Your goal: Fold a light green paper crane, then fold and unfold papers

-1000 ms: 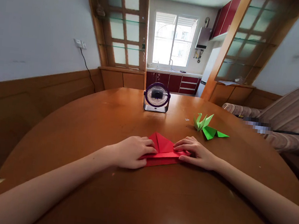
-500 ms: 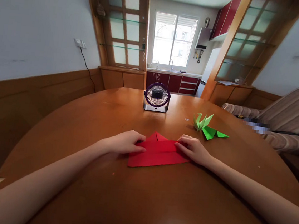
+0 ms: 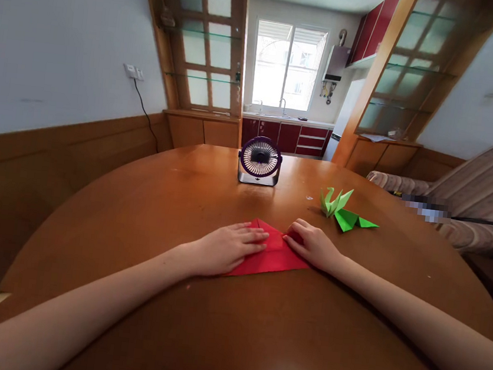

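Observation:
A folded sheet of red paper (image 3: 275, 255) lies flat on the round wooden table (image 3: 182, 201) in front of me. My left hand (image 3: 225, 249) rests palm down on its left half, fingers spread and pressing. On the paper's right edge my right hand (image 3: 313, 245) pinches a small raised part of the fold between thumb and fingertips.
A small purple desk fan (image 3: 260, 161) stands at the table's far middle. Green folded paper figures (image 3: 342, 210) lie to the right behind my right hand. A striped sofa (image 3: 471, 199) is beyond the table's right edge, a wall with wooden panelling to the left.
The red paper's front flap was unfolded toward me, then folded back into a flat triangle. My left hand moved from the paper's left edge onto its top.

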`<act>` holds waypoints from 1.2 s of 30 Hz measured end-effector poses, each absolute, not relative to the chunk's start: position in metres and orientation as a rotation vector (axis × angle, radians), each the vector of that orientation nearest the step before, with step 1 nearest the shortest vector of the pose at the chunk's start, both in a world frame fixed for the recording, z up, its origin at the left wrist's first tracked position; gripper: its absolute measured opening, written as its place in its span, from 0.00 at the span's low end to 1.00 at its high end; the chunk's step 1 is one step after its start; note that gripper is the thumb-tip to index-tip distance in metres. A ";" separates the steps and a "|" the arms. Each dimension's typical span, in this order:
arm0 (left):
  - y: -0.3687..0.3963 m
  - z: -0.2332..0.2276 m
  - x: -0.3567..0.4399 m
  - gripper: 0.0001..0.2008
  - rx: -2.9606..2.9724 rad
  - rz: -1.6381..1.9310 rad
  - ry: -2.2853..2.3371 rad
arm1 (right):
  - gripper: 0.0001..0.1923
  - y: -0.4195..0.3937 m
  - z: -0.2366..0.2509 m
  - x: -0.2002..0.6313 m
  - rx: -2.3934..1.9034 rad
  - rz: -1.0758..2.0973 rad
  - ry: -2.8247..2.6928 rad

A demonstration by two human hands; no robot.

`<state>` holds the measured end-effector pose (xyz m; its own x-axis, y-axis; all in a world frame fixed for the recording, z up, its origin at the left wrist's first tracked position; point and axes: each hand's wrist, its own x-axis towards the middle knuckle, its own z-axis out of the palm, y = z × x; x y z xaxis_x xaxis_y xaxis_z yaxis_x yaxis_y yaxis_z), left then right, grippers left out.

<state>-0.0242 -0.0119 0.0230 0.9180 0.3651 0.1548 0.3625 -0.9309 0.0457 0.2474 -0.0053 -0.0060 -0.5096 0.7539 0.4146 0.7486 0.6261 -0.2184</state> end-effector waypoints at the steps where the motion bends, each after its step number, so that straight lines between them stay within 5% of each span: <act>1: -0.014 0.019 -0.022 0.22 3.025 0.240 0.554 | 0.09 -0.005 -0.006 0.248 -1.185 0.005 -2.379; 11: -0.020 0.019 -0.021 0.33 2.813 0.119 0.605 | 0.09 -0.014 -0.004 0.247 -0.927 -0.362 -2.364; 16: -0.020 0.012 -0.020 0.30 2.832 0.214 0.636 | 0.13 -0.024 0.004 0.252 -0.526 -0.198 -2.702; 26: -0.018 0.028 -0.024 0.19 2.821 0.364 0.688 | 0.20 -0.026 0.013 0.249 -0.630 -0.202 -2.858; 36: -0.004 0.049 -0.047 0.23 2.673 0.196 0.734 | 0.18 -0.024 0.014 0.260 -0.593 -0.100 -2.805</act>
